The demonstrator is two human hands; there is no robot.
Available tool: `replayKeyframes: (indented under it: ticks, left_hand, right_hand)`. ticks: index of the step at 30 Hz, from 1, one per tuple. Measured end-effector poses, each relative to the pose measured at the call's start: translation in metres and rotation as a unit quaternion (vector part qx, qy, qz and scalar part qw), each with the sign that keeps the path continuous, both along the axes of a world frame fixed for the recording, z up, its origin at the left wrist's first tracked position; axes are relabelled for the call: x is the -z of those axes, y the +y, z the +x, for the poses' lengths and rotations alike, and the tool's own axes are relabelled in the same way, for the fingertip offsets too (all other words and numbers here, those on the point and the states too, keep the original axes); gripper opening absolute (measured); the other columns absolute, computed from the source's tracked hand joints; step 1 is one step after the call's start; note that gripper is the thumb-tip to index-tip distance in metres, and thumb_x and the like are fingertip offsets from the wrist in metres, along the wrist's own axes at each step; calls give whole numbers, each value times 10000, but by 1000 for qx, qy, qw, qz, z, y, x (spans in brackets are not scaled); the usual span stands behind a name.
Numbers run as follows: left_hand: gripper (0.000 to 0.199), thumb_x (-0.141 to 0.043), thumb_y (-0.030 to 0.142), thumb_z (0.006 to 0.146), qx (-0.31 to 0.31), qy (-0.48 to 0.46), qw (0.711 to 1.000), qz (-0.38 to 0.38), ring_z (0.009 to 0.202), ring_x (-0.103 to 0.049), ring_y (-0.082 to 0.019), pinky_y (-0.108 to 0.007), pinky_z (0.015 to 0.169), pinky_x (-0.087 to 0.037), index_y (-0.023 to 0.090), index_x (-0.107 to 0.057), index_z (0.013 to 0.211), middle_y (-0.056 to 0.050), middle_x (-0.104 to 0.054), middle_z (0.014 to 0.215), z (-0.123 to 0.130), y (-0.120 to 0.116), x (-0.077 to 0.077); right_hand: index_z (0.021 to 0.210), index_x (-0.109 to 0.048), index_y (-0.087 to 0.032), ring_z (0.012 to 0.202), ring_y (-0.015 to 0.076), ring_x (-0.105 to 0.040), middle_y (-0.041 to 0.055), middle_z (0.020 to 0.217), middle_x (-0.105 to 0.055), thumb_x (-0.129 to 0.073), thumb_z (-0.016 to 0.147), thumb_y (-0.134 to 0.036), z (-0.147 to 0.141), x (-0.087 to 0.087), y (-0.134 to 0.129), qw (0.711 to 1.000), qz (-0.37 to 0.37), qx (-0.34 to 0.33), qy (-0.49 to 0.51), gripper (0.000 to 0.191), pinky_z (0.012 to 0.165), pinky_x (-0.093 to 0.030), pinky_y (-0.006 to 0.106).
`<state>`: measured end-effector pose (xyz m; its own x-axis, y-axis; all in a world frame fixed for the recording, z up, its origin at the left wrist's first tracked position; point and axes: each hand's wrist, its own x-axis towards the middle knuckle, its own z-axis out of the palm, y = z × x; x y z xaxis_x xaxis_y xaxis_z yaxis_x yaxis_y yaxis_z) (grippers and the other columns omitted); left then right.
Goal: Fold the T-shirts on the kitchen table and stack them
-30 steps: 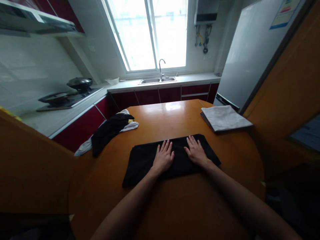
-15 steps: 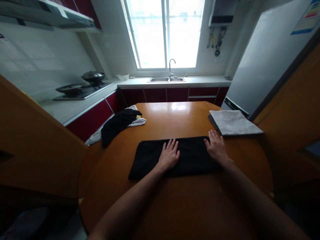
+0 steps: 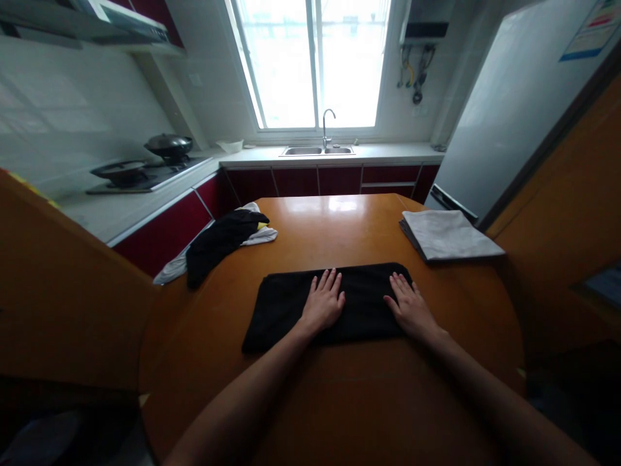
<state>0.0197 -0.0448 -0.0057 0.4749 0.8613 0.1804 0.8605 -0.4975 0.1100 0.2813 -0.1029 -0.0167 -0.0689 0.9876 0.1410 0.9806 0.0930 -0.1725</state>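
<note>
"One worktop [image 3: 334, 239]; what's changed?"
"Folded black cloth [image 3: 366, 304] lies around its middle. Right hand [image 3: 411, 309] moved out to the cloth's right end; left hand [image 3: 323, 305] stayed."
"Grip?"
"Both released, palms flat on it, spanning more cloth."

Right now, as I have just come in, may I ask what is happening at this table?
A person has the left hand and the right hand laid flat on a folded black cloth on a wooden table. The left hand is near the cloth's middle, the right toward its right end; neither grips it. Farther right lies a folded pale cloth with a darker layer beneath, and at the left edge a loose heap of black and white cloth.
</note>
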Motion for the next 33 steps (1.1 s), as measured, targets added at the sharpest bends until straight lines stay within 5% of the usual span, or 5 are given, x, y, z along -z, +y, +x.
replayKeyframes:
  ticks: [6, 13, 21, 26, 33]
  left_hand:
    - [577, -341, 398, 1015, -3, 7, 1000, -3, 1528, -214, -257, -525, 1225, -192, 185, -364, 1552, -88, -264, 1645, 1, 0, -2]
    - [588, -329, 416, 1021, -2, 12, 1000, 4, 1531, -202, -254, -528, 1226, -197, 186, -346, 1561, -81, -264, 1646, 0, -2, -1]
    - [595, -310, 444, 1030, 3, 18, 1000, 7, 1535, -184, -253, -525, 1230, -188, 163, -358, 1552, -86, -247, 1653, -2, -2, 5]
    - [609, -340, 438, 1021, -3, 13, 1000, -6, 1543, -153, -244, -516, 1233, -181, 183, -309, 1573, -82, -234, 1659, -1, -3, 2]
    - [701, -303, 586, 1011, -59, 16, 997, 45, 1550, -85, -299, -593, 1234, -18, 170, -312, 1576, -112, -211, 1662, 2, -16, -10]
  right_hand:
    - [1544, -351, -66, 1525, 253, -209, 141, 1631, -278, -287, 1028, -467, 3, -12, 2, 1000, 10, 23, -14, 656, 1231, -155, 496]
    - [1560, -323, -89, 1534, 251, -175, 134, 1641, -255, -277, 1029, -394, -58, -48, 41, 999, 41, -19, 25, 614, 1227, -138, 508]
    - [1564, -320, -108, 1538, 241, -157, 125, 1648, -226, -295, 1013, -328, -95, -14, 53, 998, -28, -60, 19, 593, 1226, -102, 531]
    - [1559, -337, -116, 1537, 242, -160, 116, 1646, -233, -302, 1009, -332, -92, -11, 53, 998, -17, -66, 10, 592, 1226, -98, 528]
    - [1550, -348, -87, 1532, 249, -181, 126, 1639, -247, -299, 1005, -321, -92, -9, 52, 998, -6, -67, 1, 595, 1223, -113, 525]
